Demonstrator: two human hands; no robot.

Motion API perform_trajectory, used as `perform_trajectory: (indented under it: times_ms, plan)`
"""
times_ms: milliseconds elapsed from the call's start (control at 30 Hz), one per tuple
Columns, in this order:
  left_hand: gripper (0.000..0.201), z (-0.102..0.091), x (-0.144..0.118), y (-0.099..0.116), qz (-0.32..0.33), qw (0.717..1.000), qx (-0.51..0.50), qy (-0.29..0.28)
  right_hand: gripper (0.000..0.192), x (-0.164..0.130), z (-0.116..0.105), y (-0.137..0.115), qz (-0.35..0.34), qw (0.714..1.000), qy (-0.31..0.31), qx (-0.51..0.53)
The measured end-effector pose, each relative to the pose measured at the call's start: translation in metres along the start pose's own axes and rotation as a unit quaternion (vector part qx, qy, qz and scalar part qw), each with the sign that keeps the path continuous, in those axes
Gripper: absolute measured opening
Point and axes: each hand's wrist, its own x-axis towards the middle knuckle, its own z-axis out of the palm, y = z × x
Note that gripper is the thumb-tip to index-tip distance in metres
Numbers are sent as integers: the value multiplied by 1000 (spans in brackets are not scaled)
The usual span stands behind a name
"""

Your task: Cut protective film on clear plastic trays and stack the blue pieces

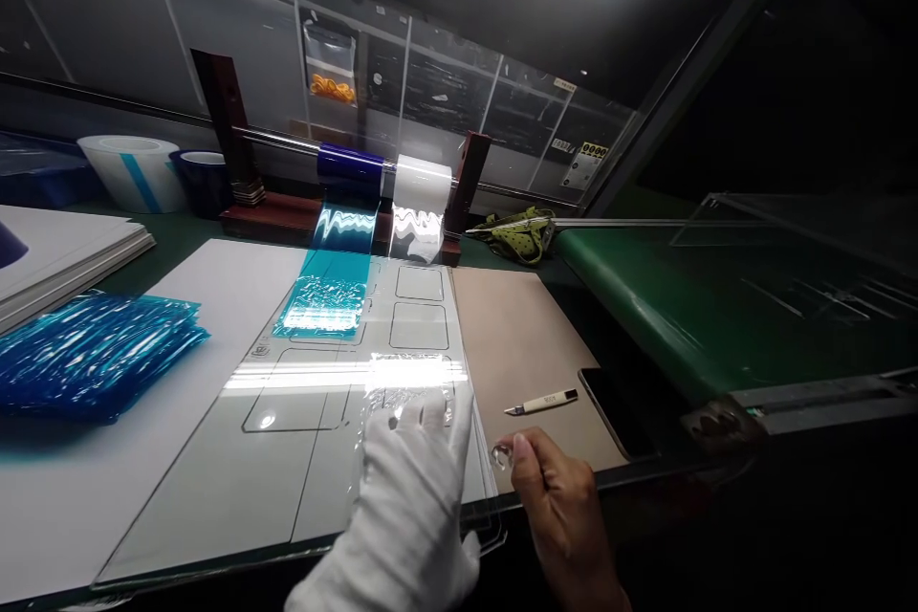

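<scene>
With the grip of our right hand point(563, 497) we pinch a small clear curl point(501, 456); our gloved left hand point(416, 469) lies flat, fingers extended, on clear film point(379, 390) atop the transparent plate point(236, 488), seemingly to smooth it, below a blue roll point(351, 170) hung on a rod point(279, 141), presumably for easy unwinding.

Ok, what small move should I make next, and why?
I'd probably sweep your gloved left hand along the clear film, pressing it onto the glass sheet: your fingertips rest on that film, and its surface looks wrinkled. Your right hand pinches a small clear piece, so the left seems better placed for smoothing.
</scene>
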Motion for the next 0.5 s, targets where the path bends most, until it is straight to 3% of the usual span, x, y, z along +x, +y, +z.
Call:
perform_trajectory:
  times_ms: [67, 133, 200, 267, 333, 433, 500]
  plan:
    - [115, 7, -4, -7, 16, 998, -26, 52, 44, 2, -4, 1, 101, 979, -65, 163]
    - [117, 19, -6, -14, 73, 984, -125, 102, 46, 5, -5, 2, 159, 937, -118, 288]
    - [115, 30, -4, -16, 130, 956, -220, 141, 46, 9, -7, 1, 179, 906, -144, 356]
    - [113, 35, 0, -14, 138, 945, -246, 165, 46, 11, -11, 0, 183, 901, -144, 366]
    - [113, 29, 3, -8, 112, 961, -197, 159, 46, 12, -14, -2, 167, 929, -118, 307]
    - [108, 6, 7, 1, 49, 995, -39, 75, 43, 9, -10, -4, 57, 995, -14, 80]
    - [98, -9, 7, 4, 40, 998, 56, 3, 38, 5, 2, -5, -41, 994, 57, -89]
